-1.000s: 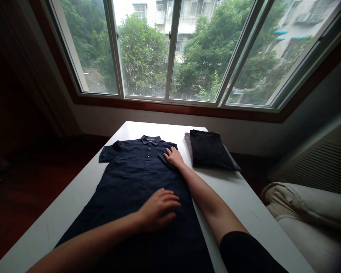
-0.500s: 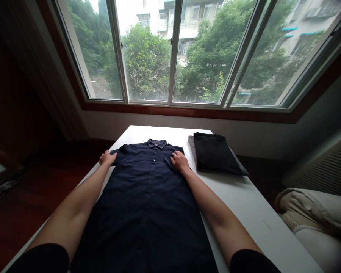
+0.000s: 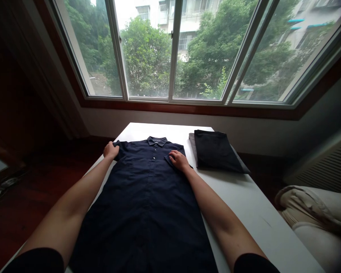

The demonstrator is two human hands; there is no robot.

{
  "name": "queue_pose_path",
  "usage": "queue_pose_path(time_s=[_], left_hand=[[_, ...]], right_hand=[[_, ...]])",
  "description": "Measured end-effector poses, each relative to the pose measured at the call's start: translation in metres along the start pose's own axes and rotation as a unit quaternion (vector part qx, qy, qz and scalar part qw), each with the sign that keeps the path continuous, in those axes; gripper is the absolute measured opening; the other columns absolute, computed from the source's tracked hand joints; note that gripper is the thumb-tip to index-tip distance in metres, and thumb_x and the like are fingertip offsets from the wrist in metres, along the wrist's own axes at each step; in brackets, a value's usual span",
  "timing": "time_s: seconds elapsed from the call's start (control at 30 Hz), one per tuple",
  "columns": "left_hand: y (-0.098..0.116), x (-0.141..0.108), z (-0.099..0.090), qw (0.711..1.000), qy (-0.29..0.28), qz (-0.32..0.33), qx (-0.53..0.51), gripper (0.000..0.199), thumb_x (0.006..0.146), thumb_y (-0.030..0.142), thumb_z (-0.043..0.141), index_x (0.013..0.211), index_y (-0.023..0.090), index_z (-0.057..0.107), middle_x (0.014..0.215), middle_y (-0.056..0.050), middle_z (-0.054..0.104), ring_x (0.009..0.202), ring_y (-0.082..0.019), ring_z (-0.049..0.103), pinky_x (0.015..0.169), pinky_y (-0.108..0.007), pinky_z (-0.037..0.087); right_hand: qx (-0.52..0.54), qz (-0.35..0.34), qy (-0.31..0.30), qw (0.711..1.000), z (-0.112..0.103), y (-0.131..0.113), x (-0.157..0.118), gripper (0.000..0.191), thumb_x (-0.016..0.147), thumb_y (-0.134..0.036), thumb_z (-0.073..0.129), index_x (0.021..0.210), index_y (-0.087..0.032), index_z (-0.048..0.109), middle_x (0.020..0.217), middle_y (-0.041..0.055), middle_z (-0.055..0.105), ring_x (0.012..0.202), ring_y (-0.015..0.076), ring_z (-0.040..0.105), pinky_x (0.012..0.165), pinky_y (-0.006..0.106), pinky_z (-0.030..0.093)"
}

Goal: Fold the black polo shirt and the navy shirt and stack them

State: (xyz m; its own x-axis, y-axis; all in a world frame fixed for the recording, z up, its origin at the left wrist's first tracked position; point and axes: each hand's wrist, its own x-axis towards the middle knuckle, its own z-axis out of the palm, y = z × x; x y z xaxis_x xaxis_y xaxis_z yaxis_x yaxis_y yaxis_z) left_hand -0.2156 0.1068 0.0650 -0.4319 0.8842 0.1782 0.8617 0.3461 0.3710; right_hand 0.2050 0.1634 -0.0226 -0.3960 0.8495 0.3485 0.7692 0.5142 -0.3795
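Note:
A dark navy short-sleeved button-up shirt (image 3: 142,189) lies front up on the white table (image 3: 233,193), its collar at the far end. At the shirt's left sleeve, my left hand (image 3: 111,151) is closed on the sleeve's outer end, with the thumb on top. My right hand (image 3: 179,160) lies on the right sleeve, which is folded inward over the chest. Its fingers are slightly bent and a little apart on the cloth, palm down. The shirt's lower hem runs out of view at the bottom.
Folded black clothes (image 3: 216,149), with a grey piece beneath, lie at the table's far right. Beyond the table is a wide window (image 3: 170,100). A light-coloured padded bundle (image 3: 315,212) sits to the right, and cables (image 3: 1,189) lie on the floor at left.
My left hand has moved slightly inward and away from me, with the sleeve end drawn along. My right hand stays nearly in place on the folded sleeve. The view has tilted slightly.

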Motion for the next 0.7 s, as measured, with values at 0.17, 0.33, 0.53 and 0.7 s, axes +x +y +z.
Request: queue_pose_path(time_s=[0.17, 0.33, 0.53, 0.7], left_hand=[[0.024, -0.033, 0.022, 0.988, -0.032, 0.118, 0.091, 0.031, 0.097, 0.036, 0.053, 0.122, 0.019, 0.058, 0.127, -0.015, 0.066, 0.114, -0.032, 0.065, 0.092, -0.04, 0.051], [0.042, -0.061, 0.034, 0.959, -0.139, 0.237, 0.067, 0.026, 0.097, 0.04, 0.057, 0.119, 0.028, 0.065, 0.114, -0.005, 0.073, 0.107, -0.027, 0.068, 0.091, -0.034, 0.05], [0.043, -0.044, 0.047, 0.969, -0.091, 0.225, 0.038, 0.038, 0.101, 0.031, 0.046, 0.132, 0.019, 0.064, 0.139, -0.013, 0.063, 0.132, -0.028, 0.054, 0.114, -0.037, 0.039], [0.031, -0.03, 0.069, 0.973, -0.12, 0.193, 0.051, 0.058, 0.101, 0.044, 0.047, 0.152, 0.017, 0.048, 0.165, -0.016, 0.039, 0.152, -0.033, 0.033, 0.122, -0.047, 0.027]], right_hand=[[-0.001, 0.003, -0.026, 1.0, -0.001, -0.002, -0.001, 0.028, 0.101, -0.033, 0.059, 0.125, -0.027, 0.073, 0.143, 0.0046, 0.062, 0.13, 0.0218, 0.059, 0.112, 0.03, 0.044], [-0.003, 0.002, -0.029, 1.0, -0.001, -0.002, -0.002, 0.028, 0.101, -0.033, 0.059, 0.124, -0.026, 0.073, 0.142, 0.0058, 0.062, 0.129, 0.0222, 0.06, 0.111, 0.031, 0.045], [-0.005, 0.007, -0.038, 0.999, -0.003, -0.002, -0.002, 0.03, 0.102, -0.034, 0.056, 0.126, -0.027, 0.073, 0.143, 0.0055, 0.062, 0.131, 0.0221, 0.058, 0.113, 0.031, 0.042], [-0.039, 0.041, -0.027, 0.998, 0.006, 0.003, -0.001, 0.044, 0.103, -0.042, 0.053, 0.142, -0.024, 0.064, 0.159, 0.0097, 0.047, 0.149, 0.0255, 0.04, 0.124, 0.038, 0.029]])
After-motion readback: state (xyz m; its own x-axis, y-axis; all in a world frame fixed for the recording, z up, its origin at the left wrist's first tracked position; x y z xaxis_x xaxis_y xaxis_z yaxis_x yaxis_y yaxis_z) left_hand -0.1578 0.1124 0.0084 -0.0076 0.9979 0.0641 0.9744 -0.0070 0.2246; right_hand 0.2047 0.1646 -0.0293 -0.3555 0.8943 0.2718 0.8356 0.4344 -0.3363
